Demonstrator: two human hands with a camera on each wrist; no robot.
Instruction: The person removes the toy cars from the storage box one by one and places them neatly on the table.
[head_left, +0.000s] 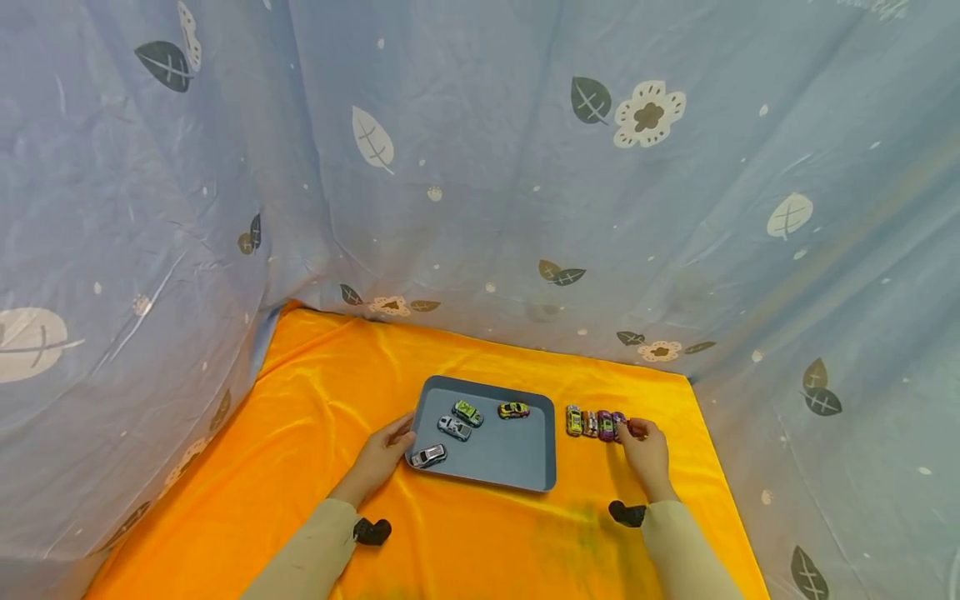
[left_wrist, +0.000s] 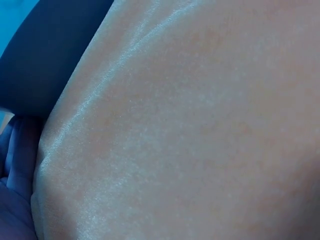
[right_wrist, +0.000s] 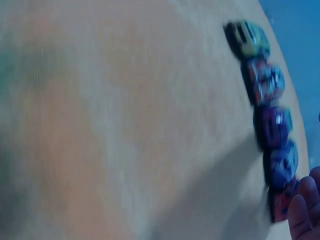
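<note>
A grey-blue tray [head_left: 525,467] lies on the orange cloth and holds a green car [head_left: 467,412], a yellow car [head_left: 513,409] and two silver cars [head_left: 454,427]. My left hand [head_left: 386,450] holds the tray's left rim beside the nearer silver car [head_left: 428,456]. Right of the tray, several toy cars [head_left: 592,423] stand side by side in a row [right_wrist: 272,125]. My right hand [head_left: 643,446] pinches a small red car [right_wrist: 280,202] at the row's right end, its fingertips [right_wrist: 302,212] against it. The left wrist view shows only cloth and a dark tray corner [left_wrist: 45,50].
The orange cloth [head_left: 315,433] covers the table, with flowered blue-grey fabric [head_left: 480,167] hung close behind and on both sides. Black wrist cameras [head_left: 372,531] sit on both beige sleeves. The cloth's right edge [head_left: 712,433] runs just beyond the row of cars.
</note>
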